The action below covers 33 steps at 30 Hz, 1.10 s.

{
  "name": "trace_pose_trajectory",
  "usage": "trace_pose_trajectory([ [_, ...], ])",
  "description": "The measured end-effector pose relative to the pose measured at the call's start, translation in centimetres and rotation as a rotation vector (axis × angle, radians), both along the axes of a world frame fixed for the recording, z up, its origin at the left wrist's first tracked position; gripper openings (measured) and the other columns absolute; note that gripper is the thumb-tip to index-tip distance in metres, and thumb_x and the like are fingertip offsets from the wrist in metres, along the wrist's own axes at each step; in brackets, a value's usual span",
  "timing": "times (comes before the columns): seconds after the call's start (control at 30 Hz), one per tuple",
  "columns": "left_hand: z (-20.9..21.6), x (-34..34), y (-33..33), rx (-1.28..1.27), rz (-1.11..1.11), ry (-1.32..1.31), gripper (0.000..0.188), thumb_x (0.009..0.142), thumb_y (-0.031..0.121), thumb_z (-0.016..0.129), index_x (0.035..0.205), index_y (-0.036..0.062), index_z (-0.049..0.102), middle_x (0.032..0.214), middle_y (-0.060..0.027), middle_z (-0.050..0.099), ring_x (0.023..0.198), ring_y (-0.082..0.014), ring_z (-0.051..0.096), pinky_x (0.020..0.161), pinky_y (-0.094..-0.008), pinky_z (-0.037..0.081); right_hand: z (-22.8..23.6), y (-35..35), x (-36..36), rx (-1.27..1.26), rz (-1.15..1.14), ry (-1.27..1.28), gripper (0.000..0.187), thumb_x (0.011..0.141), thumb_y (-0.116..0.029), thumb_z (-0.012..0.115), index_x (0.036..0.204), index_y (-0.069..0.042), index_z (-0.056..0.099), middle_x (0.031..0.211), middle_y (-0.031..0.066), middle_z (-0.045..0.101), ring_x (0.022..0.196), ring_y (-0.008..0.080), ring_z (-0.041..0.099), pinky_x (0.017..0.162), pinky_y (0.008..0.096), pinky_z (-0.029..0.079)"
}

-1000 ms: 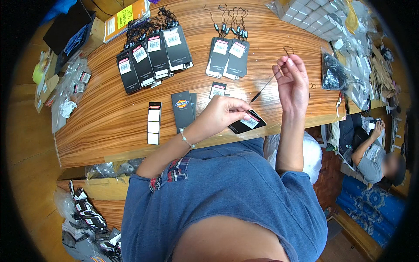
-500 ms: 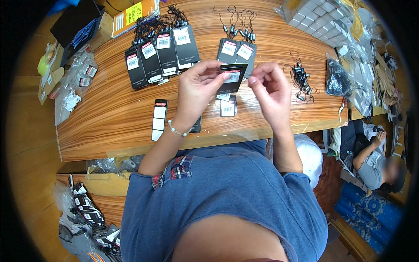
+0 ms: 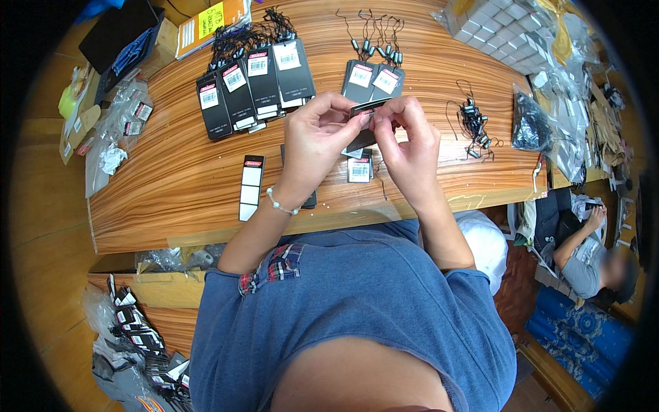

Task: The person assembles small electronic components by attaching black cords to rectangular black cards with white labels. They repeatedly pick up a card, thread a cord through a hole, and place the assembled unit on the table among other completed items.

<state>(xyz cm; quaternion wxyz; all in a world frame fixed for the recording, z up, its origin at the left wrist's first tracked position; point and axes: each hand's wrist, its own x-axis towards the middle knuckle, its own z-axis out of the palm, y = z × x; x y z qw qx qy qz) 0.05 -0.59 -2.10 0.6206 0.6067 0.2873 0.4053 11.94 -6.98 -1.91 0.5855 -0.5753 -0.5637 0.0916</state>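
Above the table my left hand point(image 3: 317, 130) pinches a black hang tag point(image 3: 361, 141) between thumb and fingers. My right hand point(image 3: 409, 141) is closed at the tag's upper edge, its fingertips touching those of the left. A thin black string point(image 3: 382, 184) hangs below the right hand; how it meets the tag is hidden behind the fingers. Just under the hands lies a small pile of tags with white barcode stickers point(image 3: 359, 169). Left of my left wrist a black tag with white panels point(image 3: 251, 187) lies flat, and my left forearm partly covers another dark tag point(image 3: 310, 200).
Strung black tags point(image 3: 255, 86) lie in overlapping rows at the back left, with two more stacks point(image 3: 373, 77) behind my hands. Loose black strings point(image 3: 473, 127) lie to the right, near a plastic bag point(image 3: 530, 122). Small white boxes point(image 3: 491, 31) fill the far right. Another person point(image 3: 590, 254) sits at right.
My right hand has moved left onto the tag's upper edge, and a string now hangs below it. The tag has tilted, hiding most of its sticker.
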Motion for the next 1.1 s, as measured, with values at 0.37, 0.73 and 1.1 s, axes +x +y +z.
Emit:
trace_pose_trajectory([
  [0.37, 0.7, -0.2, -0.3, 0.107, -0.056, 0.129, 0.004, 0.075, -0.003, 0.063, 0.078, -0.0017, 0.061, 0.078, -0.0068, 0.064, 0.073, -0.0110, 0.063, 0.066, -0.0222, 0.053, -1.0, -0.2, -0.1, 0.002, 0.029, 0.243, 0.009, 0.079, 0.004, 0.055, 0.081, -0.001, 0.048, 0.069, 0.0051, 0.057, 0.059, 0.0094, 0.054, 0.052, 0.0223, 0.043],
  [0.73, 0.3, -0.4, 1.0, 1.179, 0.226, 0.299, 0.016, 0.064, 0.010, 0.065, 0.080, 0.0114, 0.066, 0.078, -0.0004, 0.059, 0.080, -0.0192, 0.056, 0.073, -0.0366, 0.044, -0.7, -0.3, 1.9, -0.271, 0.408, 0.802, 0.017, 0.088, -0.010, 0.051, 0.102, -0.001, 0.053, 0.088, 0.0049, 0.062, 0.081, 0.0076, 0.055, 0.074, 0.0203, 0.043],
  [1.1, -0.2, -0.6, 1.7, 1.427, 0.079, 0.207, 0.012, 0.065, 0.014, 0.062, 0.076, 0.0162, 0.066, 0.079, 0.0043, 0.060, 0.078, -0.0127, 0.057, 0.076, -0.0350, 0.045, -1.6, -0.9, 2.5, -0.344, 0.413, 0.915, 0.008, 0.082, -0.009, 0.060, 0.086, -0.003, 0.059, 0.087, 0.0036, 0.057, 0.082, 0.0086, 0.051, 0.072, 0.0213, 0.041],
])
